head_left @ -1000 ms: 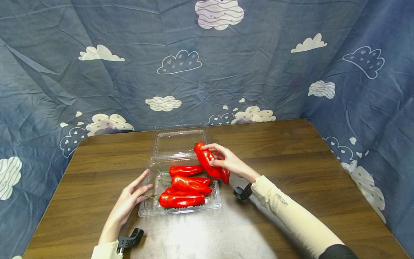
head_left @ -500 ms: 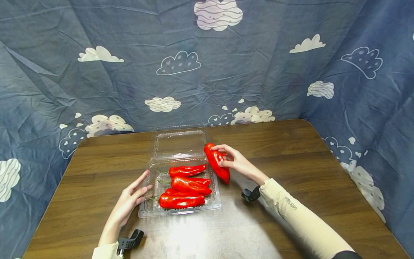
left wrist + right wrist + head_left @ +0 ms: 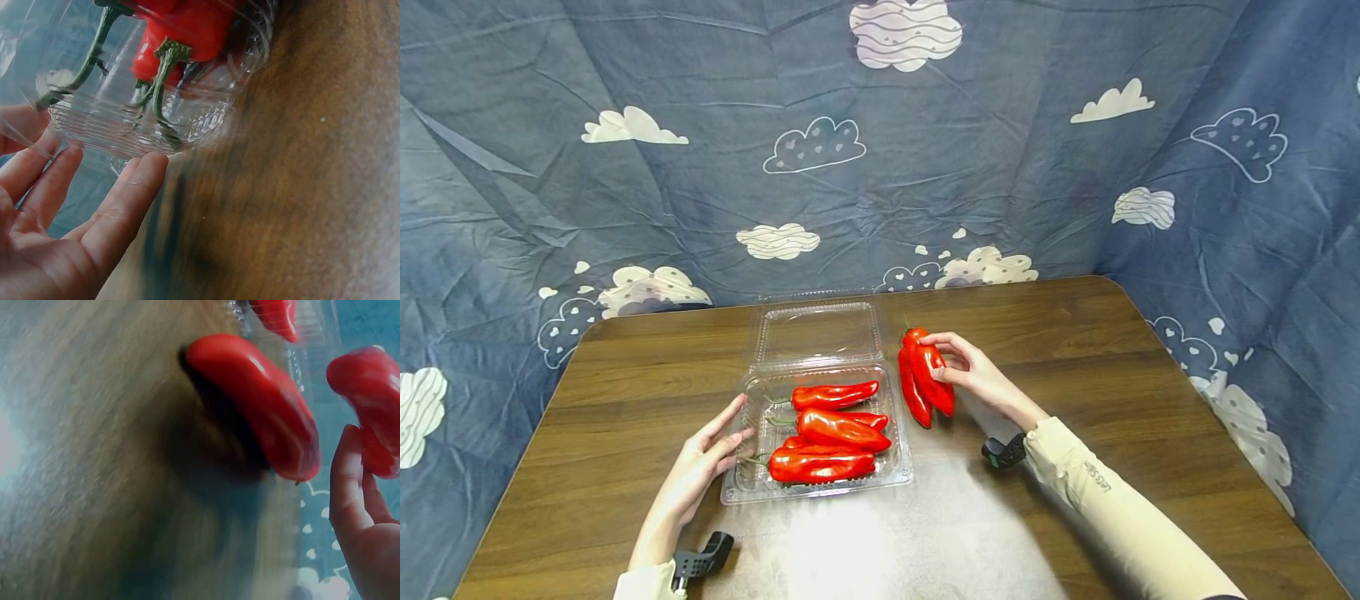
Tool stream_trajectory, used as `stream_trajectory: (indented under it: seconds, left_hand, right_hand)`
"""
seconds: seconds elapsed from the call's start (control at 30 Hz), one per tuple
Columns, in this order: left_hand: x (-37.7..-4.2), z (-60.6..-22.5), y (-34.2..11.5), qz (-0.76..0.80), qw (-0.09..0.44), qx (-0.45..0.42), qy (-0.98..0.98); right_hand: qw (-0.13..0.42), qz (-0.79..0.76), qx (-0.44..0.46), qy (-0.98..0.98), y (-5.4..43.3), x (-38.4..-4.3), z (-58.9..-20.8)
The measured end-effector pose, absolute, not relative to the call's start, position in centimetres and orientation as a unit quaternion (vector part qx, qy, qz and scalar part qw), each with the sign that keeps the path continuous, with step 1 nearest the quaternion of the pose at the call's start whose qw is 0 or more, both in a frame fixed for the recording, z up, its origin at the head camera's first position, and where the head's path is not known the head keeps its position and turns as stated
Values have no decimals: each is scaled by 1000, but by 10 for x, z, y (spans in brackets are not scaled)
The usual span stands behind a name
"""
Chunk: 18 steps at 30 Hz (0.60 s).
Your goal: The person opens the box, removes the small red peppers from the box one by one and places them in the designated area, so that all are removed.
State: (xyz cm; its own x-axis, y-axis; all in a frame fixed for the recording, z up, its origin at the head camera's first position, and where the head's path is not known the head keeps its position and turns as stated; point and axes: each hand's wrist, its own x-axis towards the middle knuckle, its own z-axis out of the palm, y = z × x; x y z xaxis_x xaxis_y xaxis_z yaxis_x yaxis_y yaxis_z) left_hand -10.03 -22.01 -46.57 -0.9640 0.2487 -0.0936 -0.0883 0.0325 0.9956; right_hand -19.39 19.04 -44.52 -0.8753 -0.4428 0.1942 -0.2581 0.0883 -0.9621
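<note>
My right hand (image 3: pixel 976 375) pinches a glossy red pepper (image 3: pixel 937 385) between thumb and fingers, just right of the container. In the right wrist view, this held pepper (image 3: pixel 369 394) stands apart from a second red pepper (image 3: pixel 262 406) on the wood. From above, the held one partly overlaps that lying pepper (image 3: pixel 912 390). My left hand (image 3: pixel 692 468) has its fingers extended against the left side of a clear plastic clamshell container (image 3: pixel 897 471). Several red peppers (image 3: pixel 842 427) lie inside, with their green stems (image 3: pixel 164 75) toward the left hand.
The container's transparent lid (image 3: pixel 820 333) lies folded back behind it. Underneath is a dark brown wooden table (image 3: pixel 1060 350), with bright glare near its front. A blue cloth with cloud prints (image 3: pixel 820 200) hangs behind and to the right.
My right hand has carried the held pepper rightward from above the container's right edge to over the pepper lying on the table. My left hand and the container have stayed in place.
</note>
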Motion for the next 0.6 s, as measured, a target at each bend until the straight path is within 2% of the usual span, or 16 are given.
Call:
stream_trajectory:
  seconds: [0.13,0.6]
  left_hand:
    - [-100,-466,-220,693,121,57,708]
    - [-101,-466,-220,701,114,63,701]
  right_hand:
    - [54,-637,-241,730,195,-195,-450]
    - [72,-640,-161,748,204,-192,-456]
